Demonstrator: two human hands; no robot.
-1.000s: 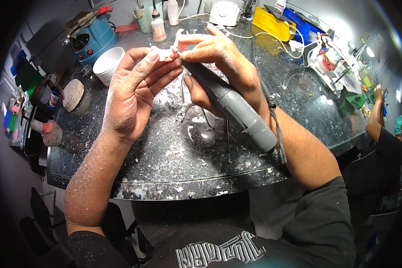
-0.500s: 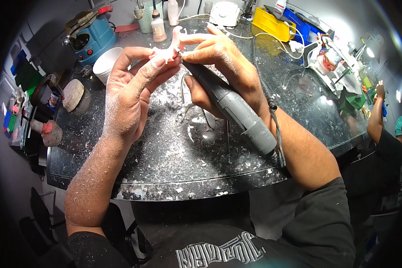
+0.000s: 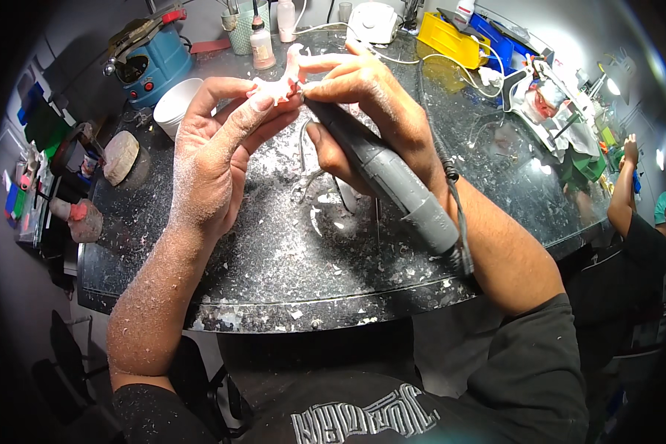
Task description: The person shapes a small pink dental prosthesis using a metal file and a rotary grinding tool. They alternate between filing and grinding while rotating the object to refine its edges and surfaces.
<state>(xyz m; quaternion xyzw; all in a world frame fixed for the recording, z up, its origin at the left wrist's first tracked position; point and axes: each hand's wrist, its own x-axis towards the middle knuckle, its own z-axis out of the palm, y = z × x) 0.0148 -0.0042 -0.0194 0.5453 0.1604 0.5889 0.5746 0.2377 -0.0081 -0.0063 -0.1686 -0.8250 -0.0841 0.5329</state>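
The pink-and-white piece (image 3: 279,90) was pinched by the closed fingers (image 3: 244,122) of the left hand (image 3: 209,166), above the dusty surface (image 3: 274,285). The grey handpiece (image 3: 383,172) was gripped by the fingers of the right hand (image 3: 385,103), its tip close to the piece (whether contact was made could not be told). Control, it was judged, was best served by braced hands, light pressure and fingers well clear of the tip.

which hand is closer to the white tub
Left. The left hand is just right of the white tub in view; the right hand, holding the grey handpiece, is farther right.
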